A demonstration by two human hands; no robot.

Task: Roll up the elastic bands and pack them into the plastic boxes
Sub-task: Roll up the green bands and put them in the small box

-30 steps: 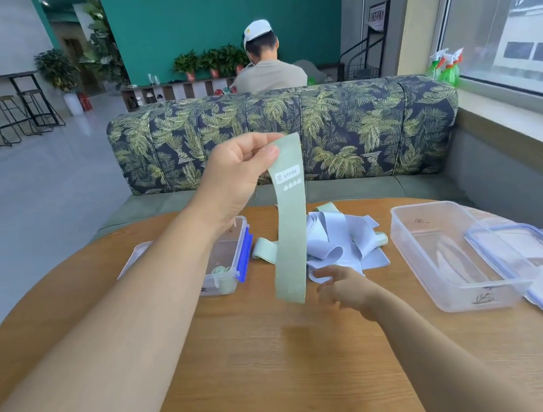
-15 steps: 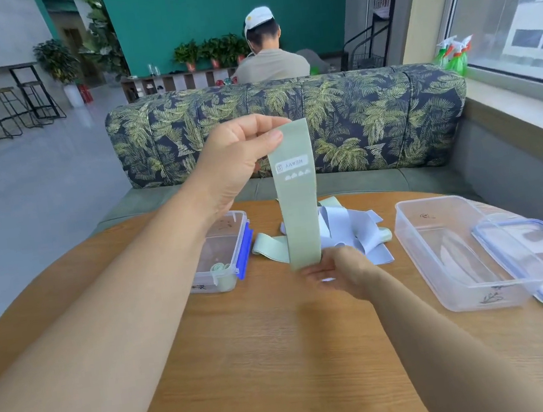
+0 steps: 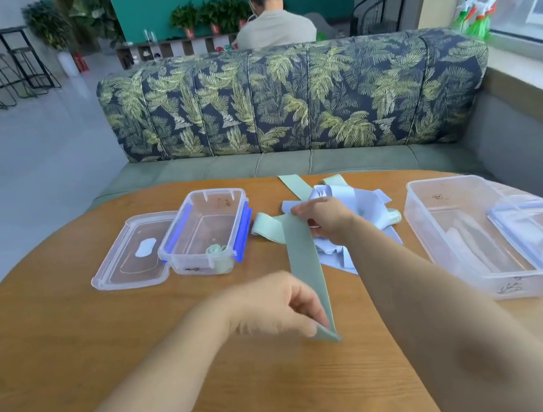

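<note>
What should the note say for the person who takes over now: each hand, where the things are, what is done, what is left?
Left hand pinches the near end of the green band; right hand holds its far end. It is stretched between them, not yet rolled.
Done: one rolled band in the small box, its lid off beside it.
Left: roll this band, then the loose pile; the large box stands open at the right.

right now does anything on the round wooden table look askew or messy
Two things. The blue-rimmed clear lid sits askew, overlapping the large clear plastic box's right corner. The pale blue and green elastic bands lie in a tangled heap mid-table. One sage-green band runs straight between left hand and right hand.
</note>
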